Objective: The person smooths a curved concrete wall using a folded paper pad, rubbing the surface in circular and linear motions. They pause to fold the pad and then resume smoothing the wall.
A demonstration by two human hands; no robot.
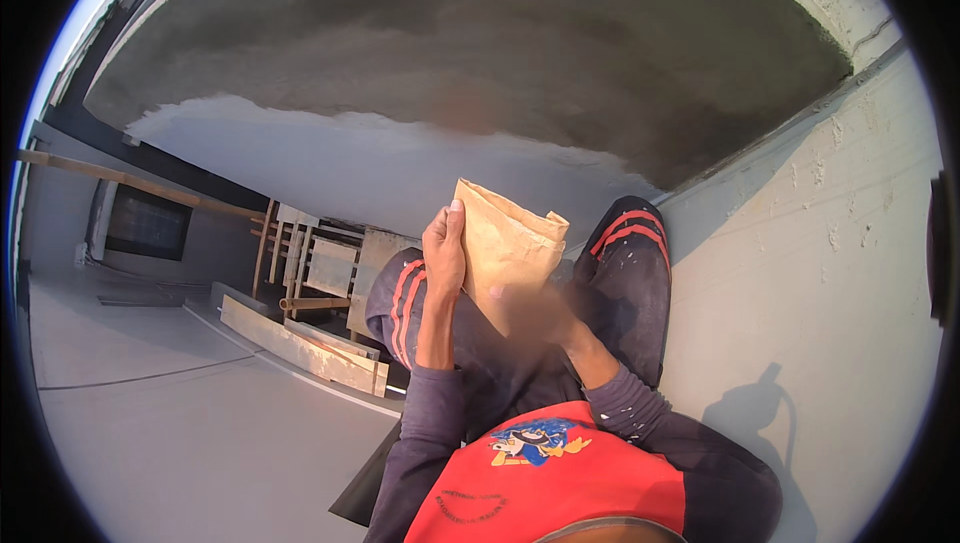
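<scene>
In front of my lap is a folded sheet of tan paper, creased, with its upper edge in loose open folds. My left hand grips its left edge, with the thumb along the upper left corner and the other fingers partly hidden. Against the sheet's lower part is my right hand, smeared by motion. Its fingers cannot be made out.
My bent knees in dark trousers with red stripes flank the sheet. Ahead stands a wall with a dark grey patch. A pale wall is close on my right. Wooden boards and poles lie lower left, past a ledge.
</scene>
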